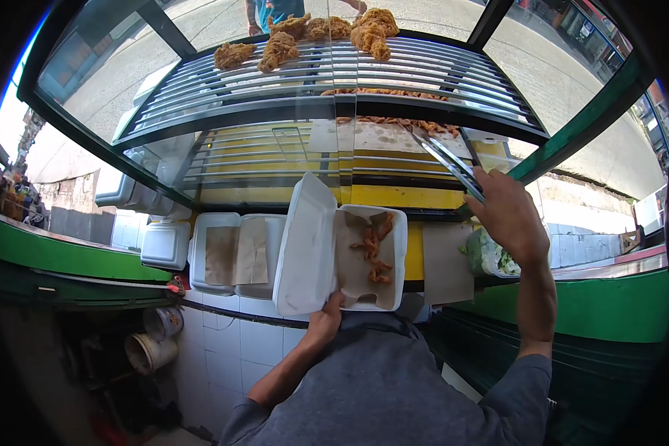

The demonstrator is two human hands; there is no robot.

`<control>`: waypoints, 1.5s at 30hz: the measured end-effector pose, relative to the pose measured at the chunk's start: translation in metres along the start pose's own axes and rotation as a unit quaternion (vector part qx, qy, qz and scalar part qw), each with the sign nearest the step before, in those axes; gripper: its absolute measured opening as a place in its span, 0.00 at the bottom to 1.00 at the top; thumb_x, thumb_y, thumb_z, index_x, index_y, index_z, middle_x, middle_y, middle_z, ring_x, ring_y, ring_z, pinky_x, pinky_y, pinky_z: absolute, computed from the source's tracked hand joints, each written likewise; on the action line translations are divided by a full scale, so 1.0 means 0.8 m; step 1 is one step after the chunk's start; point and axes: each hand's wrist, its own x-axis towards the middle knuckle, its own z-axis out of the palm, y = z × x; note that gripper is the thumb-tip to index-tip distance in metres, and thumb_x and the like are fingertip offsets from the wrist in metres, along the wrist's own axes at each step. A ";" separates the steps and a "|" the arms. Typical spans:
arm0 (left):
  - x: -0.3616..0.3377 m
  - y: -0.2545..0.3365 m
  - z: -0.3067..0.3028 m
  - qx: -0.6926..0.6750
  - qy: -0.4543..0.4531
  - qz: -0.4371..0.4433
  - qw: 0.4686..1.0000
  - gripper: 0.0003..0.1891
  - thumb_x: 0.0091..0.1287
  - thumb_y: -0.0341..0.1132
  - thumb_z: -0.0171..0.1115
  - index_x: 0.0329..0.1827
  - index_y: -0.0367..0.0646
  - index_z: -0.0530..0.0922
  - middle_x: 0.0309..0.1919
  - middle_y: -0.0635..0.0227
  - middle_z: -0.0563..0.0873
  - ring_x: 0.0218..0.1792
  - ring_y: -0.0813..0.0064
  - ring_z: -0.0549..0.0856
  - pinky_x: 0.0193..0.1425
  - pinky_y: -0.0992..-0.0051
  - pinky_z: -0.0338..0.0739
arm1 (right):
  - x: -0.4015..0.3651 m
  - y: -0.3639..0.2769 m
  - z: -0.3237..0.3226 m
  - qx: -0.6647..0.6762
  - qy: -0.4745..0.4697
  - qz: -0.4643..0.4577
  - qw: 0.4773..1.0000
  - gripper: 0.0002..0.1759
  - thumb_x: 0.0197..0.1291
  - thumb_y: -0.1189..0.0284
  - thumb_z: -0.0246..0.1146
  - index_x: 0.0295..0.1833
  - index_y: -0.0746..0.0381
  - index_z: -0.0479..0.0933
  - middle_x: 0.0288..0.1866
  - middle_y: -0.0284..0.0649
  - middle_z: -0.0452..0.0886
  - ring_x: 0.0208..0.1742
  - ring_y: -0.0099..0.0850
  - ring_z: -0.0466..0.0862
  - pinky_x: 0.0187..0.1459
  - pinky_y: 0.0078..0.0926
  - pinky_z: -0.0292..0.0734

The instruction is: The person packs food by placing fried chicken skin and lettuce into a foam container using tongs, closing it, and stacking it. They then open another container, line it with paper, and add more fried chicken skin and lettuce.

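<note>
Metal tongs (451, 165) are in my right hand (507, 215), its fingers closed round their handle end. The tips reach into the display case, near small fried pieces (416, 123) on a paper-lined shelf. My left hand (325, 320) grips the near edge of an open white foam box (400, 256) at its hinge side, with the fingers partly hidden. The box's lid (305, 245) stands raised on the left. Inside, several fried strips (377, 249) lie on brown paper.
Another open foam box (215, 219) with brown paper sits left, beside closed boxes (165, 245). Large fried chicken pieces (279, 50) rest on the upper rack (424, 70). A container of shredded greens (490, 253) stands right. Someone in blue (275, 11) is beyond the glass.
</note>
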 end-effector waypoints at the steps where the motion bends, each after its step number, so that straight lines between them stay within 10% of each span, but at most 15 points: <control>1: -0.004 0.002 -0.001 0.066 -0.009 0.035 0.997 0.10 0.67 0.32 0.54 0.42 0.36 0.80 0.43 0.51 0.83 0.48 0.56 0.79 0.56 0.65 0.71 | -0.017 0.000 -0.018 0.026 -0.044 -0.004 0.999 0.17 0.61 0.67 0.63 0.53 0.64 0.76 0.42 0.50 0.80 0.43 0.49 0.83 0.47 0.45 0.78; 5: -0.004 -0.011 -0.008 0.218 -0.024 0.164 0.962 0.09 0.68 0.29 0.51 0.44 0.40 0.79 0.44 0.50 0.82 0.50 0.54 0.80 0.57 0.65 0.71 | -0.071 0.006 -0.069 0.079 -0.199 -0.078 0.974 0.27 0.60 0.68 0.66 0.64 0.64 0.71 0.44 0.51 0.80 0.44 0.50 0.83 0.47 0.45 0.77; 9: 0.020 -0.051 -0.009 0.118 -0.029 0.132 0.984 0.09 0.68 0.29 0.50 0.46 0.41 0.78 0.44 0.51 0.82 0.50 0.54 0.79 0.57 0.65 0.71 | -0.083 -0.002 -0.065 0.074 -0.121 -0.049 0.989 0.27 0.59 0.68 0.66 0.62 0.68 0.72 0.45 0.52 0.81 0.45 0.50 0.83 0.48 0.46 0.77; 14: 0.032 -0.060 -0.004 -0.053 -0.007 0.115 0.992 0.05 0.64 0.32 0.59 0.35 0.39 0.78 0.32 0.68 0.77 0.33 0.78 0.76 0.33 0.77 0.69 | -0.024 -0.015 -0.031 -0.078 -0.040 0.075 0.993 0.21 0.58 0.72 0.62 0.56 0.71 0.73 0.44 0.53 0.81 0.45 0.49 0.84 0.47 0.44 0.79; 21: 0.031 -0.052 -0.005 0.041 -0.025 0.103 0.994 0.10 0.69 0.35 0.52 0.43 0.39 0.79 0.46 0.50 0.81 0.51 0.56 0.77 0.59 0.65 0.69 | 0.067 0.041 0.076 -0.155 0.107 -0.143 0.972 0.09 0.58 0.78 0.57 0.44 0.66 0.77 0.38 0.48 0.82 0.40 0.44 0.85 0.45 0.39 0.82; 30: 0.033 -0.057 -0.002 0.004 -0.021 0.063 0.998 0.12 0.69 0.38 0.52 0.44 0.40 0.80 0.47 0.51 0.82 0.52 0.56 0.78 0.60 0.66 0.68 | -0.038 -0.017 -0.044 -0.059 -0.087 -0.003 0.994 0.22 0.59 0.68 0.64 0.56 0.67 0.73 0.41 0.51 0.80 0.42 0.49 0.84 0.43 0.46 0.79; 35: -0.008 -0.001 -0.008 0.226 -0.019 0.163 0.960 0.11 0.70 0.36 0.51 0.43 0.41 0.80 0.46 0.52 0.83 0.51 0.57 0.79 0.60 0.67 0.69 | -0.101 -0.032 -0.097 0.016 -0.237 -0.050 0.970 0.28 0.57 0.65 0.68 0.61 0.66 0.71 0.45 0.50 0.79 0.41 0.51 0.83 0.44 0.47 0.77; 42: 0.007 -0.025 -0.011 0.220 0.012 0.279 0.935 0.11 0.59 0.21 0.57 0.44 0.38 0.80 0.36 0.55 0.83 0.39 0.58 0.83 0.43 0.66 0.76 | -0.053 -0.031 -0.061 -0.041 -0.072 0.031 0.996 0.28 0.59 0.65 0.66 0.61 0.69 0.70 0.44 0.50 0.79 0.42 0.51 0.84 0.45 0.45 0.80; 45: 0.031 -0.055 -0.008 0.102 -0.005 0.116 0.988 0.06 0.65 0.28 0.57 0.40 0.37 0.80 0.33 0.63 0.81 0.34 0.70 0.80 0.37 0.71 0.73 | 0.014 -0.013 -0.015 -0.087 -0.023 0.043 0.995 0.21 0.62 0.67 0.62 0.55 0.69 0.72 0.46 0.51 0.80 0.43 0.49 0.84 0.46 0.42 0.82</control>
